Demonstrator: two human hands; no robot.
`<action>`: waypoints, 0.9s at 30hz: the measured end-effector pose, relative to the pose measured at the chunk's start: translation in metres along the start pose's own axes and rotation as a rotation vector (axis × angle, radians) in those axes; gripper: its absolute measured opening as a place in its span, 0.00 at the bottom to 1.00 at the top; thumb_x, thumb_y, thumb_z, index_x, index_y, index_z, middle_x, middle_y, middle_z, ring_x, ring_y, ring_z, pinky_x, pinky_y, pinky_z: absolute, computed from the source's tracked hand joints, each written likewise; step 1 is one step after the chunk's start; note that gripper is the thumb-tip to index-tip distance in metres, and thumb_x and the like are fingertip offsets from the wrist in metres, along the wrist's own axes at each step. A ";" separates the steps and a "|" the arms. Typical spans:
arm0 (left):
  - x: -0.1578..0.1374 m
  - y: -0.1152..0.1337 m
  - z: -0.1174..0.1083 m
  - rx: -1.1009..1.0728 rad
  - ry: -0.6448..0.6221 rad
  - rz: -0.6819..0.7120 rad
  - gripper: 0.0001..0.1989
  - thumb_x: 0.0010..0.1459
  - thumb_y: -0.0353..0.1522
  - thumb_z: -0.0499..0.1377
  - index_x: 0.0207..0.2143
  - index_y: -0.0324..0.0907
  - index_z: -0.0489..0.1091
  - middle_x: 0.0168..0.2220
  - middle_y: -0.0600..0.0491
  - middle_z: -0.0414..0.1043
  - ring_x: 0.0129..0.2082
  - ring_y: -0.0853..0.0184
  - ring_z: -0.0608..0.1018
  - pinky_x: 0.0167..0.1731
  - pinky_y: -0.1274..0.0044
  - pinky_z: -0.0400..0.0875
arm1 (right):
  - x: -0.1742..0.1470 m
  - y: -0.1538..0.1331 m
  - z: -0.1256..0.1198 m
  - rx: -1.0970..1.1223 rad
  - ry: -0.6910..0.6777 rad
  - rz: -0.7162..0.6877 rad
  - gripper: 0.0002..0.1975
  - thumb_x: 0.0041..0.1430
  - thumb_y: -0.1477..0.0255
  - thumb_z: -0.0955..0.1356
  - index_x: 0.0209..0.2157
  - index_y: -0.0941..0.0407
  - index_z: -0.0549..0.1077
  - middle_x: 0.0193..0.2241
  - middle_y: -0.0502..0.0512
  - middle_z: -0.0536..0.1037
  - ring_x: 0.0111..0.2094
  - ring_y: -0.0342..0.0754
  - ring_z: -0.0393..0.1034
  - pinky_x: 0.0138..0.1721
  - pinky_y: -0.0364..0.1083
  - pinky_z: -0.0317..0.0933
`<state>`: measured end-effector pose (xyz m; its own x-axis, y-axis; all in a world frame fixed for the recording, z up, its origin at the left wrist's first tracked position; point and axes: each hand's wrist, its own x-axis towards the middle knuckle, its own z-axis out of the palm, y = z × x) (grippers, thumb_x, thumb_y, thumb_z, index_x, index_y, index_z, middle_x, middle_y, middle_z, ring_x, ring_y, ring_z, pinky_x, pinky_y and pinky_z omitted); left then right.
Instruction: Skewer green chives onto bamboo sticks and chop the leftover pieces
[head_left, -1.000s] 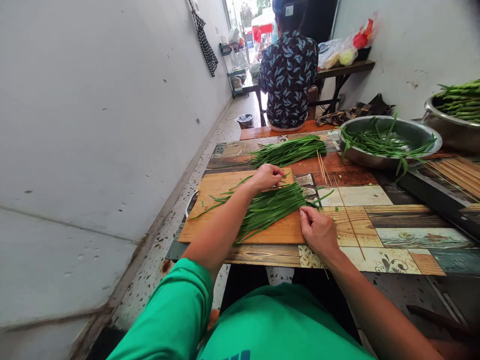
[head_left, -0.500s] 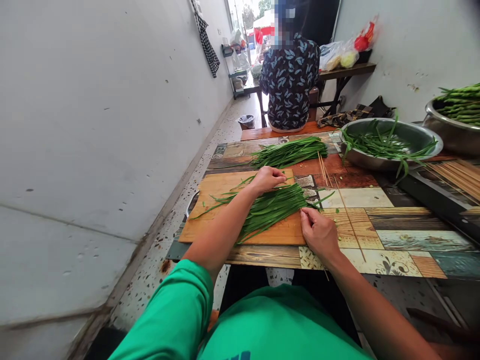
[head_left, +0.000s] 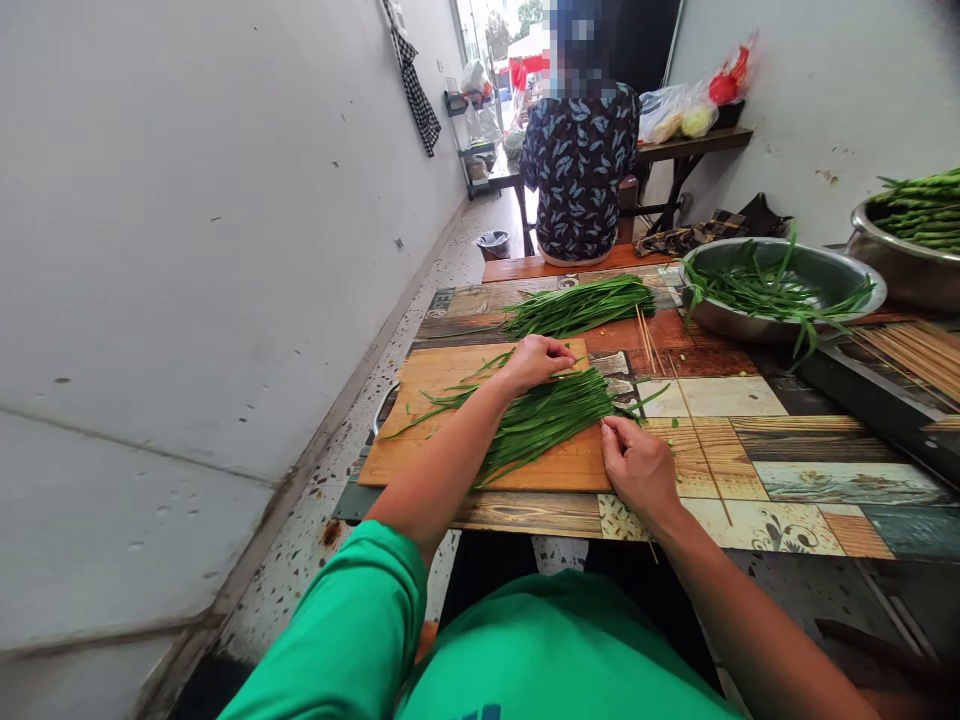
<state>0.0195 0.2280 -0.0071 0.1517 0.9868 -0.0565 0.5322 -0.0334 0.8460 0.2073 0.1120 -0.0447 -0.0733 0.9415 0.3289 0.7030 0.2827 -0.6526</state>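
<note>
Head cam view, so everything hangs off the wooden cutting board [head_left: 427,400] as my anchor. Biggest thing is the patchwork-print table [head_left: 787,470] that the board lies on, at its left end close to the person. Past the board's far right corner, well apart from it, sits a wide steel bowl [head_left: 780,290] with loose green stalks in it, and further right of that a second steel bowl [head_left: 907,265] piled with greens is cut off by the frame edge. Beyond the far edge of the board, a separate heap of chives [head_left: 577,305] lies on the table. On the board itself is the main bunch of chives [head_left: 540,420], laid slantwise, cut ends toward the board's right edge and the thin tips fanning out over the board's left part. Left hand [head_left: 534,360] rests on the far side of that bunch near the board's far edge, fingers curled together with the tips pressed down on the stalks. Right hand [head_left: 637,465] is at the board's near right corner, thumb and forefinger pinching at the cut ends of the bunch, other fingers tucked. Just right of the board, bamboo skewers [head_left: 645,335] lie on the table, and one single skewer [head_left: 697,435] runs along beside the right hand.
</note>
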 end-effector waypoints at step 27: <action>0.000 0.013 -0.004 0.828 -0.096 0.110 0.08 0.54 0.32 0.58 0.33 0.43 0.78 0.35 0.48 0.78 0.40 0.57 0.77 0.48 0.63 0.58 | -0.003 0.003 -0.002 -0.021 -0.058 0.067 0.16 0.58 0.63 0.60 0.33 0.57 0.76 0.22 0.53 0.76 0.22 0.46 0.69 0.25 0.44 0.54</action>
<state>0.0232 0.2283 0.0057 0.2888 0.9546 -0.0728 0.9438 -0.2711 0.1892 0.2112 0.1099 -0.0466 -0.0658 0.9675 0.2442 0.7226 0.2150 -0.6570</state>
